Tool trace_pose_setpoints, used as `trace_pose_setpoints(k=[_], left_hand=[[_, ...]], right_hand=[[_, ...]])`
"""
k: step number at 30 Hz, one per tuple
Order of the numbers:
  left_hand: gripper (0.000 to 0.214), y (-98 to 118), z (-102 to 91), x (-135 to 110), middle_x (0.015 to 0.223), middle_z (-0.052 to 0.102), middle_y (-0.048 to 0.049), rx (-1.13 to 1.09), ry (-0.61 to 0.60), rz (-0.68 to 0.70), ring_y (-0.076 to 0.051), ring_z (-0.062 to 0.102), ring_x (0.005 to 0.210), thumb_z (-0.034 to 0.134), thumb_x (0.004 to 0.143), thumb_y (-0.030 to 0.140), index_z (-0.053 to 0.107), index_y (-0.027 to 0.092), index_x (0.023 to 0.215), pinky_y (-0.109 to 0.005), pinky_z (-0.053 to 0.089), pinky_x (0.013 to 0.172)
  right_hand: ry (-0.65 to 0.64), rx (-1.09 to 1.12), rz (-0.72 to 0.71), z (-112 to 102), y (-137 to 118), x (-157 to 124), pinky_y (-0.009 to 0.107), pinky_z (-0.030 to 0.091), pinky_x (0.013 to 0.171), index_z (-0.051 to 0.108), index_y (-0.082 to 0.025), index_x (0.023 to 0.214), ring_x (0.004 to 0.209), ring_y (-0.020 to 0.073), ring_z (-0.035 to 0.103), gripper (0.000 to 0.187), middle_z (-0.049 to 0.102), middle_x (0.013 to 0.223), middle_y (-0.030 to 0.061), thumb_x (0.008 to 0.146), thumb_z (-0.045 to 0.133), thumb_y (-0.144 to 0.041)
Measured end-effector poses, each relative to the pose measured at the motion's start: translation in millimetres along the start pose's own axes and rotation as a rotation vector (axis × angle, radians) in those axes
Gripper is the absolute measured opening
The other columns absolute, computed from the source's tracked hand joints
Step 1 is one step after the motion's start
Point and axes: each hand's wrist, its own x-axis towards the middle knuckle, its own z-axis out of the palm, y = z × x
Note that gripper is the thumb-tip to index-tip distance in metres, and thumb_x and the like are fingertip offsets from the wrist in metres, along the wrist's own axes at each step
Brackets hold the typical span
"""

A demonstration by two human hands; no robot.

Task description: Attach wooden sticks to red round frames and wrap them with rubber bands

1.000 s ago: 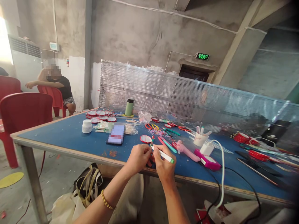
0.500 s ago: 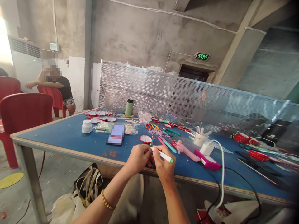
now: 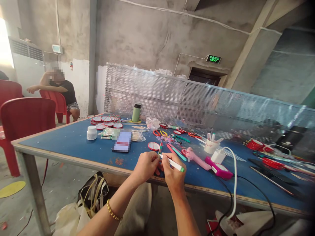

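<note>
Near the table's front edge, my left hand (image 3: pixel 145 166) pinches a thin stick (image 3: pixel 160 147) that stands up from the fingers, red and green at its upper part. The stick's lower end is hidden behind the fingers. My right hand (image 3: pixel 175 177) is closed around a white marker pen (image 3: pixel 175 164) with a green end, its tip pointing left against or close to the stick. Just beyond the hands lies a small round red-rimmed disc (image 3: pixel 153 146). Pink and teal pens (image 3: pixel 179 153) lie right of the stick.
The blue table (image 3: pixel 66 139) carries a white jar (image 3: pixel 92 133), a phone (image 3: pixel 122 141), a green bottle (image 3: pixel 136 113), red-rimmed discs (image 3: pixel 105 119), a cup of pens (image 3: pixel 211 146) and a pink glue gun (image 3: pixel 197 159) with cables. A perforated metal screen (image 3: pixel 152 91) stands behind. A person (image 3: pixel 66 88) sits far left.
My right hand and the marker have shifted very slightly to the right. My left hand stays in place, pinching the stick.
</note>
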Motion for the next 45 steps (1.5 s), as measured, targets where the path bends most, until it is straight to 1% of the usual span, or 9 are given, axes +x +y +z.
trace_pose_setpoints(k=[4, 10, 17, 21, 25, 28, 31, 34, 45], left_hand=[[0.025, 0.4, 0.1, -0.1, 0.052, 0.063, 0.0012, 0.022, 0.006, 0.005, -0.015, 0.067, 0.049, 0.046, 0.084, 0.026, 0.052, 0.019, 0.061, -0.018, 0.039, 0.043], [0.025, 1.0, -0.1, -0.4, 0.052, 0.063, 0.0011, 0.034, -0.001, -0.015, -0.014, 0.067, 0.049, 0.045, 0.084, 0.026, 0.050, 0.019, 0.060, -0.018, 0.040, 0.043], [0.025, -1.3, 0.4, -0.4, 0.051, 0.062, 0.0017, 0.019, 0.004, -0.001, -0.015, 0.066, 0.048, 0.046, 0.085, 0.027, 0.049, 0.019, 0.061, -0.018, 0.039, 0.042], [0.024, -1.5, 0.3, -0.2, 0.055, 0.065, 0.0009, 0.003, 0.000, -0.007, -0.014, 0.067, 0.049, 0.046, 0.085, 0.027, 0.050, 0.019, 0.062, -0.017, 0.039, 0.042], [0.025, -0.4, -0.4, -0.6, 0.060, 0.068, 0.0001, -0.003, -0.005, 0.003, -0.012, 0.066, 0.049, 0.046, 0.085, 0.027, 0.053, 0.018, 0.062, -0.017, 0.039, 0.043], [0.023, 0.2, -0.4, -1.0, 0.059, 0.067, 0.0003, -0.024, -0.008, -0.001, -0.013, 0.066, 0.048, 0.045, 0.084, 0.026, 0.052, 0.018, 0.063, -0.017, 0.039, 0.043], [0.021, -0.1, -0.1, -0.7, 0.058, 0.067, 0.0007, -0.039, -0.004, 0.000, -0.014, 0.067, 0.049, 0.045, 0.082, 0.023, 0.050, 0.019, 0.062, -0.018, 0.039, 0.042], [0.021, -1.0, 0.2, -0.1, 0.056, 0.065, 0.0013, -0.027, 0.000, 0.006, -0.015, 0.067, 0.049, 0.045, 0.082, 0.023, 0.050, 0.019, 0.061, -0.018, 0.039, 0.042], [0.024, -1.2, -0.5, -0.1, 0.050, 0.061, 0.0026, 0.009, 0.004, 0.006, -0.015, 0.065, 0.046, 0.045, 0.083, 0.023, 0.050, 0.019, 0.060, -0.018, 0.038, 0.041]], right_hand=[[0.012, -0.003, -0.031, 0.0, -1.8, 0.3, 0.024, 0.045, 0.050, 0.063, -0.019, 0.074, 0.050, 0.0137, 0.058, 0.020, 0.064, 0.058, -0.0007, 0.091, 0.055, -0.027], [0.004, -0.015, -0.041, 0.6, -1.1, 0.1, 0.024, 0.045, 0.051, 0.063, -0.019, 0.074, 0.050, 0.0136, 0.057, 0.020, 0.063, 0.058, -0.0012, 0.091, 0.054, -0.026], [-0.004, -0.021, -0.036, -0.1, -1.3, -0.1, 0.024, 0.045, 0.052, 0.063, -0.019, 0.074, 0.052, 0.0135, 0.057, 0.020, 0.063, 0.059, -0.0012, 0.090, 0.053, -0.025], [0.001, -0.011, -0.021, 0.3, -0.8, -0.7, 0.024, 0.045, 0.051, 0.063, -0.019, 0.074, 0.051, 0.0135, 0.057, 0.020, 0.063, 0.059, -0.0010, 0.091, 0.054, -0.027], [0.026, 0.013, 0.029, 0.3, -0.5, -1.5, 0.024, 0.045, 0.049, 0.064, -0.019, 0.075, 0.047, 0.0134, 0.056, 0.021, 0.062, 0.056, -0.0015, 0.091, 0.054, -0.029], [0.025, 0.017, 0.031, 0.2, -1.1, -1.8, 0.024, 0.045, 0.048, 0.064, -0.019, 0.075, 0.045, 0.0131, 0.054, 0.021, 0.061, 0.055, -0.0022, 0.091, 0.055, -0.030], [0.017, 0.008, 0.002, 0.2, -1.4, -1.4, 0.024, 0.044, 0.049, 0.063, -0.019, 0.074, 0.046, 0.0130, 0.054, 0.021, 0.061, 0.055, -0.0022, 0.091, 0.054, -0.028], [0.018, -0.001, -0.024, 0.5, -1.0, -0.6, 0.024, 0.044, 0.049, 0.063, -0.019, 0.074, 0.048, 0.0131, 0.055, 0.021, 0.061, 0.056, -0.0017, 0.091, 0.054, -0.027], [0.011, -0.009, -0.034, 0.7, -1.5, 0.4, 0.024, 0.044, 0.051, 0.063, -0.019, 0.074, 0.050, 0.0135, 0.057, 0.020, 0.062, 0.058, -0.0011, 0.090, 0.054, -0.025]])
